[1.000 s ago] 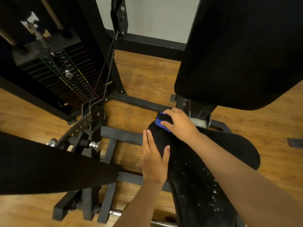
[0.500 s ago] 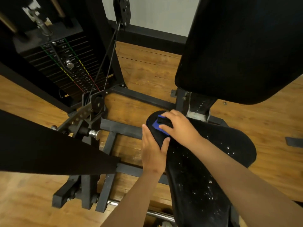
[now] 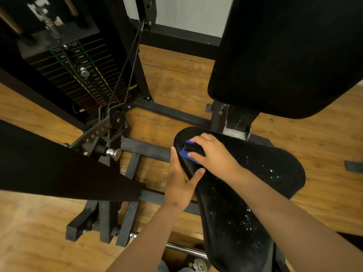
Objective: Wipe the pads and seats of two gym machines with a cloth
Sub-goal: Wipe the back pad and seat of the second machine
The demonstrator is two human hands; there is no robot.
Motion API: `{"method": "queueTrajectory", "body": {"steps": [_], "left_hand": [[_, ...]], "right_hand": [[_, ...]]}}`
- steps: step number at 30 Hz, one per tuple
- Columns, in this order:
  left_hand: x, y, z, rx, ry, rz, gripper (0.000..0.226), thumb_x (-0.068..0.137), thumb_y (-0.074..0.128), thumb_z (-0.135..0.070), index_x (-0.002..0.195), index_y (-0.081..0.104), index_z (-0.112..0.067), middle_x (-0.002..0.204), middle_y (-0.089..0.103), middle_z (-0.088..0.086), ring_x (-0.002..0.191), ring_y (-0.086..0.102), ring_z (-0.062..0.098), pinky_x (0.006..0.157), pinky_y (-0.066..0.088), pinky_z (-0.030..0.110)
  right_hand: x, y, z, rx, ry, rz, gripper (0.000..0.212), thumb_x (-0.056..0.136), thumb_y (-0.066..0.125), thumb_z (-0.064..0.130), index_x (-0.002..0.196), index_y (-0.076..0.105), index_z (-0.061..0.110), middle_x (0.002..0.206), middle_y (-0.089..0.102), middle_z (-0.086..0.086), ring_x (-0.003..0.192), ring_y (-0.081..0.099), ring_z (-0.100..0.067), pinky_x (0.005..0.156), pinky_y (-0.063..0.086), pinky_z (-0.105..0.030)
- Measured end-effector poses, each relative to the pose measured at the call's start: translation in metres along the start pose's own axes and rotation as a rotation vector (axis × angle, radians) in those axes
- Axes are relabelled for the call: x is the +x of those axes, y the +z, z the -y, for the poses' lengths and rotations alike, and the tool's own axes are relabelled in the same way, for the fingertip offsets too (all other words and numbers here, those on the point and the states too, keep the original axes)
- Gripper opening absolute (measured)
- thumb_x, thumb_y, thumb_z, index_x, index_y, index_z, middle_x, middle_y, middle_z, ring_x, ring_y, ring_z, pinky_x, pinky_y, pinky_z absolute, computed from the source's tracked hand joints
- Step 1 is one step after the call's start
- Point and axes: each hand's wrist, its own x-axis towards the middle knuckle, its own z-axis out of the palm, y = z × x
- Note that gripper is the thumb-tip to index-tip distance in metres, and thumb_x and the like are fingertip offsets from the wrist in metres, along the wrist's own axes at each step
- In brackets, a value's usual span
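A black padded seat (image 3: 255, 185) with white specks on it fills the lower right. My right hand (image 3: 212, 154) presses a blue and black cloth (image 3: 189, 151) onto the seat's far left end, fingers curled over it. My left hand (image 3: 179, 181) rests against the seat's left edge, fingers straight along the side and thumb on top of the pad. A large black back pad (image 3: 284, 55) rises above the seat at upper right. Another black pad (image 3: 59, 163) juts in from the left.
The weight stack (image 3: 84, 75) with its pin and cable stands at upper left. Black steel frame bars (image 3: 145, 148) cross the wooden floor under the seat. A chrome knob (image 3: 115, 154) sticks out to the left of my left hand.
My view has drifted, so both hands and the seat sit slightly higher in frame. The right hand with the cloth stays at the seat's far left end; the left hand has slid a little forward.
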Motion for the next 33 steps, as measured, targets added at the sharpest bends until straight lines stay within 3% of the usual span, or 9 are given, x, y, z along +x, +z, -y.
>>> {"method": "queueTrajectory", "body": {"steps": [3, 8, 13, 16, 21, 25, 33], "left_hand": [[0.000, -0.004, -0.002, 0.041, 0.017, 0.021, 0.103, 0.074, 0.063, -0.067, 0.137, -0.018, -0.059, 0.159, 0.015, -0.014, 0.143, 0.022, 0.007, 0.114, 0.033, 0.040], [0.003, -0.018, -0.001, 0.180, 0.070, 0.048, 0.097, 0.087, 0.060, -0.051, 0.153, -0.006, -0.026, 0.161, 0.001, -0.012, 0.146, 0.005, 0.003, 0.118, 0.015, 0.027], [0.016, -0.034, -0.009, 0.362, 0.175, 0.060, 0.074, 0.098, 0.046, -0.042, 0.154, 0.002, -0.025, 0.159, -0.004, -0.017, 0.140, -0.003, -0.007, 0.114, 0.007, 0.022], [0.026, -0.038, -0.017, 0.485, 0.278, 0.088, 0.069, 0.099, 0.043, -0.040, 0.154, 0.006, -0.022, 0.160, 0.000, -0.012, 0.144, -0.003, -0.001, 0.118, 0.006, 0.025], [0.051, -0.020, -0.040, 0.801, 0.410, 0.164, 0.065, 0.101, 0.033, -0.042, 0.154, 0.004, -0.018, 0.162, -0.003, -0.005, 0.146, -0.012, 0.006, 0.120, -0.006, 0.031], [0.068, 0.001, -0.046, 0.950, 0.425, 0.147, 0.061, 0.103, 0.028, -0.042, 0.154, 0.007, -0.016, 0.162, 0.003, -0.002, 0.148, -0.007, 0.011, 0.120, -0.006, 0.031], [0.068, 0.007, -0.035, 1.018, 0.475, 0.078, 0.065, 0.097, 0.013, -0.049, 0.153, 0.015, -0.017, 0.161, 0.013, -0.002, 0.148, 0.002, 0.011, 0.119, -0.004, 0.030]], "right_hand": [[-0.002, -0.014, -0.017, -0.006, 0.062, -0.020, 0.041, 0.090, 0.062, 0.028, 0.129, 0.054, 0.018, 0.118, 0.054, -0.002, 0.115, 0.048, -0.015, 0.100, 0.040, -0.032], [0.016, -0.019, -0.021, 0.006, 0.200, -0.146, 0.042, 0.090, 0.063, 0.025, 0.130, 0.054, 0.016, 0.122, 0.053, -0.005, 0.118, 0.049, -0.019, 0.101, 0.039, -0.032], [-0.005, -0.001, -0.008, 0.021, 0.079, -0.098, 0.042, 0.091, 0.062, 0.029, 0.130, 0.053, 0.018, 0.123, 0.053, -0.002, 0.121, 0.045, -0.016, 0.101, 0.036, -0.028], [-0.020, -0.009, -0.020, -0.007, 0.073, -0.061, 0.043, 0.092, 0.060, 0.030, 0.133, 0.051, 0.019, 0.124, 0.052, -0.001, 0.122, 0.044, -0.015, 0.103, 0.035, -0.028], [-0.017, -0.038, -0.074, -0.033, 0.284, -0.228, 0.044, 0.091, 0.061, 0.027, 0.133, 0.050, 0.018, 0.126, 0.053, -0.005, 0.120, 0.048, -0.020, 0.100, 0.038, -0.031], [-0.009, -0.050, -0.102, 0.020, 0.474, -0.301, 0.044, 0.092, 0.060, 0.026, 0.134, 0.050, 0.014, 0.123, 0.056, -0.013, 0.113, 0.055, -0.027, 0.094, 0.044, -0.036], [-0.035, -0.018, -0.057, -0.028, 0.159, -0.194, 0.046, 0.091, 0.060, 0.031, 0.134, 0.049, 0.019, 0.127, 0.052, -0.002, 0.122, 0.044, -0.014, 0.102, 0.034, -0.026]]}}
